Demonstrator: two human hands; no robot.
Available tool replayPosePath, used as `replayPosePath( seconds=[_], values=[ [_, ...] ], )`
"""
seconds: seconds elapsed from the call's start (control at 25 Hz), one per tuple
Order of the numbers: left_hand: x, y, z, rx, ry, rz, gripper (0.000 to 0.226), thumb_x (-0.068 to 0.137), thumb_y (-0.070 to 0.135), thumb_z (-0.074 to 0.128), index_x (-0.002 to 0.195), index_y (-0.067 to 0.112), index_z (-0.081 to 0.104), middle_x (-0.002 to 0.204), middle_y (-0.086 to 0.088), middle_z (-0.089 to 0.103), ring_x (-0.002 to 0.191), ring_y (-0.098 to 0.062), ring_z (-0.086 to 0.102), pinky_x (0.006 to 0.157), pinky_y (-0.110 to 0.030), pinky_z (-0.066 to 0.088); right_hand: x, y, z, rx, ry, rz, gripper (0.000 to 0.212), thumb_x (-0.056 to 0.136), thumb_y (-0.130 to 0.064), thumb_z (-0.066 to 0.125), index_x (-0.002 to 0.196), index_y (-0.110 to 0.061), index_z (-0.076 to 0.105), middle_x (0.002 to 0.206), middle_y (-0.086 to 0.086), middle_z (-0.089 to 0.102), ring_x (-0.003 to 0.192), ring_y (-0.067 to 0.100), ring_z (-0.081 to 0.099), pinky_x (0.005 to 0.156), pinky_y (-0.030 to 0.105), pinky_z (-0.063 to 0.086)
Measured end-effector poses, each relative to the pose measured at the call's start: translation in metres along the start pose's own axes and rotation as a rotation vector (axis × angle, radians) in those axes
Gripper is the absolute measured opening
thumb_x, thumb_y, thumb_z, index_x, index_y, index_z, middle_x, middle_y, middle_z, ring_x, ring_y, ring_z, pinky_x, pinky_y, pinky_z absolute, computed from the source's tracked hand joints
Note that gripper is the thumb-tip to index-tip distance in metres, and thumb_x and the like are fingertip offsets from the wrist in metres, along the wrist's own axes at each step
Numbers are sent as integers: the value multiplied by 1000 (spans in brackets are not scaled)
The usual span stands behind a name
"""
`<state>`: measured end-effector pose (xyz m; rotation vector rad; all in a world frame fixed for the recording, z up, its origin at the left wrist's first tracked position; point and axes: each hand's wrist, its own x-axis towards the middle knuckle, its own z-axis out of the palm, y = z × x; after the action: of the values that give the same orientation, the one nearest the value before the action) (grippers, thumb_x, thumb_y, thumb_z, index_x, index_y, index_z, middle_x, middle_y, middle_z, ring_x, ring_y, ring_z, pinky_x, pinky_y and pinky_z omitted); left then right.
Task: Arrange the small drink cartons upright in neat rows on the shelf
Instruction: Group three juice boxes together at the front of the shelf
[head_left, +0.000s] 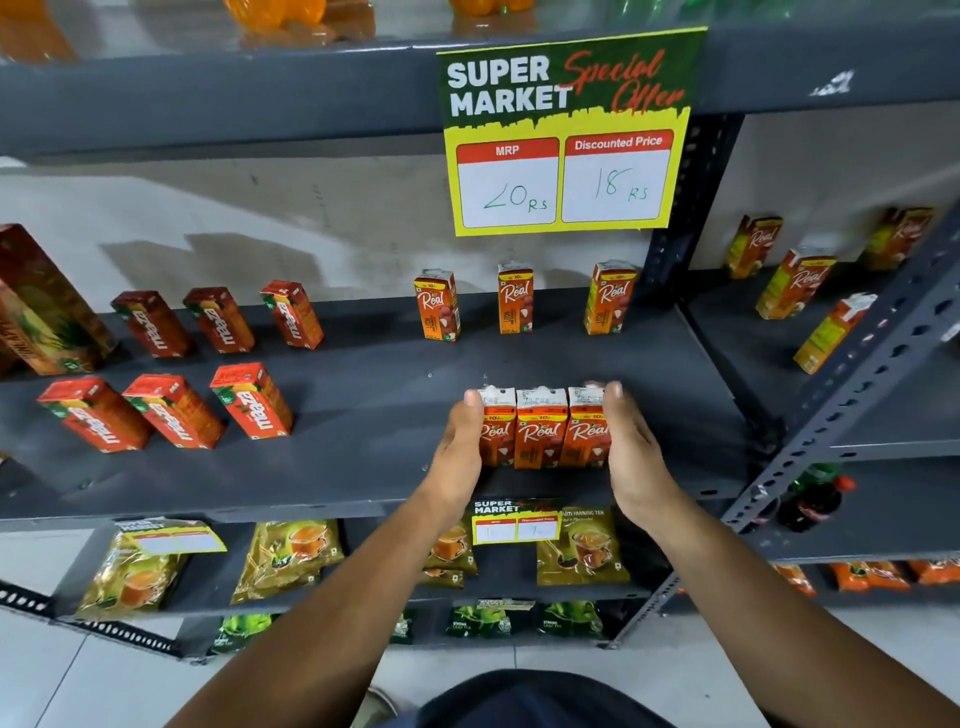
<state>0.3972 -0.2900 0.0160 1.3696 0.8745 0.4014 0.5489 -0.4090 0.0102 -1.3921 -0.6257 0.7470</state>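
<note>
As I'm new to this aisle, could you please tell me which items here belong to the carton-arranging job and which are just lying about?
Part of the job:
- three Real cartons pressed together between the left hand and right hand
- back-row Real cartons
- Maaza cartons
- shelf

Just lying about:
- offer sign
- tea packets
- cola bottle

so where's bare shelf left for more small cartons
Bare grey shelf lies between the red Maaza cartons and the three orange Real cartons pressed between both hands, and behind those toward the back Real row. The left side is crowded.
</note>
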Motion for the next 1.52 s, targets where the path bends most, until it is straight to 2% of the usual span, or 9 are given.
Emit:
replayPosePath(
  seconds=[0.08,0.2,0.28,0.44,0.68,0.92,1.08,1.36,1.52],
  values=[
    [-1,-1,-10,80,-88,86,99,56,88,54,135,33,34,128,8,54,113,-7,55,98,-29,42,-4,-2,-17,-85,-124,-24,65,75,-72,59,130,-40,47,123,-15,63,116,3,57,88,19,48],
    [2,1,-26,271,-173,164,93,60,36,89,133,26,33,122,5,59,110,-6,60,92,-24,49,-7,-2,-43,-509,-186,-44,76,74,-41,77,138,-35,36,123,-21,57,118,0,50,90,13,37],
    [2,-1,-27,409,-160,162,85,65,14,88,130,27,34,117,8,59,110,-8,58,91,-23,47,-7,-1,-46,-736,-169,-47,71,77,-24,76,134,-37,36,114,-28,51,115,2,48,83,9,30],
    [-4,-5,-15,471,-113,148,75,75,2,70,126,35,25,108,13,54,104,-4,54,73,-13,45,-11,4,-29,-745,-218,-13,65,81,-6,62,129,-39,33,108,-27,47,112,6,45,88,21,33],
    [-12,-12,-6,439,-74,124,81,75,-2,63,136,30,19,106,8,55,100,-8,56,64,-11,46,-17,7,-17,-708,-170,26,68,82,-2,60,136,-29,27,117,-11,48,114,9,43,95,31,35],
    [-19,-19,-4,428,-68,170,79,70,-2,65,128,34,25,109,11,56,107,-6,55,85,-22,49,-19,6,-20,-725,-156,9,65,81,-3,62,131,-30,31,104,-24,46,109,7,45,91,28,35],
    [-21,-27,-1,415,-24,240,75,69,10,69,128,31,28,116,9,56,113,-7,54,94,-28,47,-25,11,-22,-733,-149,-7,63,81,-5,63,128,-32,31,110,-15,51,109,8,48,92,30,38],
    [-16,-34,15,430,233,258,70,71,22,84,119,39,35,98,26,56,94,0,56,78,-15,44,-26,13,-22,-762,-97,-56,54,87,-9,65,129,-27,36,103,-21,51,105,7,49,88,27,38],
    [-13,-37,19,470,301,263,70,69,25,85,121,34,38,93,26,53,93,-2,55,79,-20,45,-25,14,-21,-784,-72,-54,54,88,-11,67,130,-24,36,110,-13,53,109,10,51,91,28,38]
  ],
)
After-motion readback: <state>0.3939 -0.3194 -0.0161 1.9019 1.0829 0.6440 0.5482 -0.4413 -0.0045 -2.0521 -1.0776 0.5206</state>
